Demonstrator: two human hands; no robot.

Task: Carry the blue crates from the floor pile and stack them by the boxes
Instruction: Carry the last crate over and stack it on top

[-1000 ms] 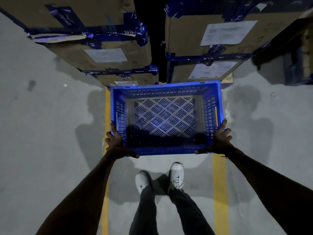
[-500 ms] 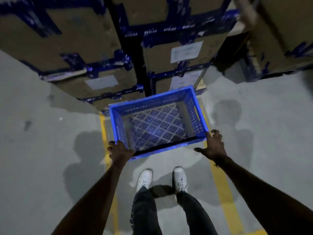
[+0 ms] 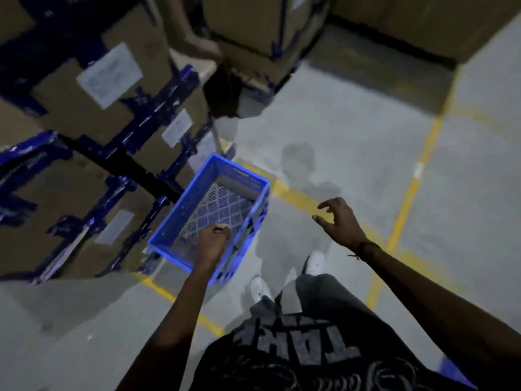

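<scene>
One blue slatted crate sits on the grey floor, its long side against the stacked cardboard boxes with blue tape. It is empty and upright. My left hand hovers over the crate's near corner with its fingers curled into a loose fist; I see nothing in it, though the picture is blurred. My right hand is off to the right of the crate, well clear of it, fingers spread and empty. No other crate is in view.
More cardboard boxes stand at the back, with a dark gap beside them. Yellow floor lines cross the concrete on the right. My white shoes are just right of the crate.
The crate went down onto the floor by the boxes. Both hands came off its sides: the right moved away to the right, the left rose above it. My view turned to the right.
</scene>
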